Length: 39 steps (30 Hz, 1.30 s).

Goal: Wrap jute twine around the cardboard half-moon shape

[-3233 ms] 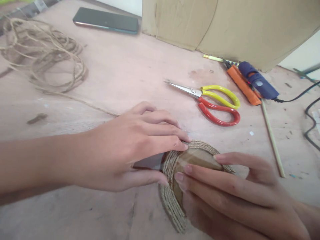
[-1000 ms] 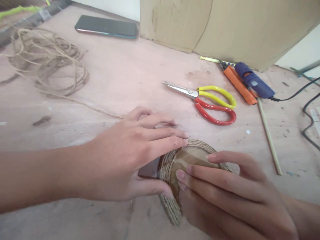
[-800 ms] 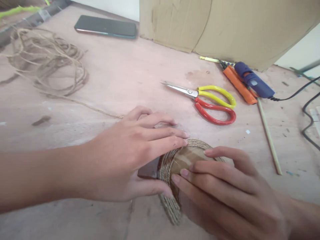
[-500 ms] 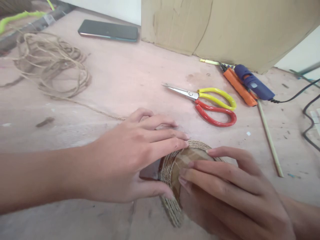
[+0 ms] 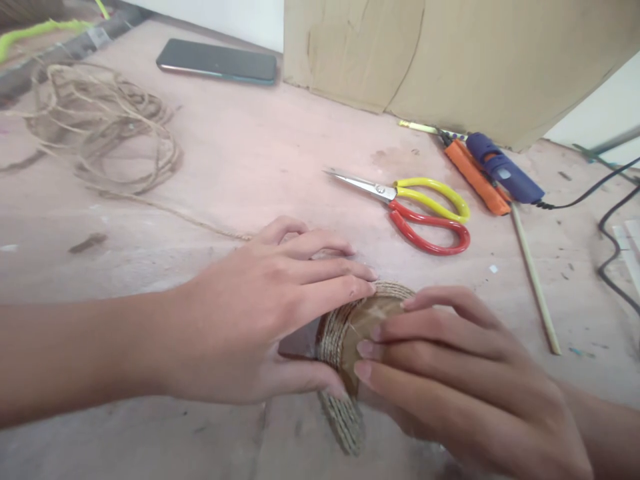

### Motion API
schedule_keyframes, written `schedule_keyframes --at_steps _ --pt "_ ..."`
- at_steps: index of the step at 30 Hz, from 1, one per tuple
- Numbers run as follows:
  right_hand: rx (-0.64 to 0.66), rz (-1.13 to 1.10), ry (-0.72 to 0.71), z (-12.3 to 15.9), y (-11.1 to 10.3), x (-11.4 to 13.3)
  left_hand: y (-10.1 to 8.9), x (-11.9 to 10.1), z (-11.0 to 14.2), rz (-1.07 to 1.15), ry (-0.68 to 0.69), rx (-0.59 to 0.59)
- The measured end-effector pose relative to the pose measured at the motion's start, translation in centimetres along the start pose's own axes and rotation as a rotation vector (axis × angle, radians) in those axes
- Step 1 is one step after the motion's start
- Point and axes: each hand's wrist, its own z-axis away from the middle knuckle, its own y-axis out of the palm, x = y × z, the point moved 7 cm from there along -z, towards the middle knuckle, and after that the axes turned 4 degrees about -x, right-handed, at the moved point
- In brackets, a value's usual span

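A round cardboard disc [image 5: 373, 312] lies on the pink wooden table [image 5: 260, 160], its rim wound with jute twine [image 5: 334, 337]. My left hand [image 5: 260, 313] lies flat at the disc's left side, fingertips pressing the twine on the rim. My right hand [image 5: 450, 380] lies flat over the disc, fingers pressing its cardboard centre and covering most of it. A strand of twine runs from under my left hand to a loose heap of twine [image 5: 100, 127] at the far left.
Scissors [image 5: 420, 207] with yellow and red handles lie beyond the disc. A blue glue gun [image 5: 503, 175], an orange cutter [image 5: 473, 175] and a thin wooden stick [image 5: 533, 280] lie to the right. Cardboard sheet [image 5: 440, 53] stands at the back. A phone [image 5: 217, 60] lies far left. Black cables [image 5: 615, 247] trail at right.
My right hand has slid leftward over the disc, covering more of the cardboard centre. My left hand has stayed pressed on the twine rim.
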Motion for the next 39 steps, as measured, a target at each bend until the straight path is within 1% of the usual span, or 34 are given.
schedule_keyframes --at_steps 2,4,7,10,12,14,16,20,21,24,27,31,36,39 --pt "-0.078 -0.094 0.028 -1.1 -0.5 -0.5 -0.2 -0.1 -0.1 0.006 0.004 -0.007" --pt "-0.090 -0.126 0.018 -1.9 -0.5 -0.6 -0.3 -0.1 -0.1 0.010 -0.003 -0.003" --pt "-0.062 -0.138 -0.001 -2.4 -0.3 -0.4 -0.1 0.1 0.0 0.015 -0.016 0.006" --pt "-0.055 -0.118 -0.019 -2.7 -0.3 -0.1 0.1 0.1 0.2 0.023 -0.008 -0.025" --pt "-0.053 -0.084 -0.061 -2.8 -0.4 0.2 0.0 0.1 0.3 0.028 0.000 -0.055" --pt "-0.036 -0.055 -0.109 -2.9 -0.4 0.4 0.1 0.2 0.3 0.024 -0.010 -0.041" --pt "-0.006 -0.035 -0.123 -3.0 -0.2 0.3 0.1 0.3 0.2 0.024 -0.016 -0.042" --pt "0.093 -0.056 -0.065 -3.1 0.5 -0.4 -0.1 0.4 0.1 0.026 -0.001 -0.082" --pt "0.106 -0.076 -0.052 -3.1 0.7 -0.6 -0.2 0.4 0.1 0.029 0.005 -0.100" --pt "0.105 -0.108 -0.026 -3.1 0.8 -0.9 -0.2 0.5 0.1 0.023 -0.001 -0.106" --pt "0.092 -0.106 -0.013 -3.0 0.8 -1.1 0.0 0.4 0.0 0.008 -0.011 -0.073" --pt "0.059 -0.110 -0.004 -2.6 0.8 -1.2 -0.2 0.2 -0.1 0.008 -0.004 -0.086" --pt "-0.037 -0.097 0.009 -2.0 0.3 -1.4 0.0 0.2 -0.1 0.016 0.010 -0.044" --pt "-0.056 -0.072 0.044 -2.1 0.1 -1.8 0.0 0.2 0.0 0.024 0.009 -0.045"
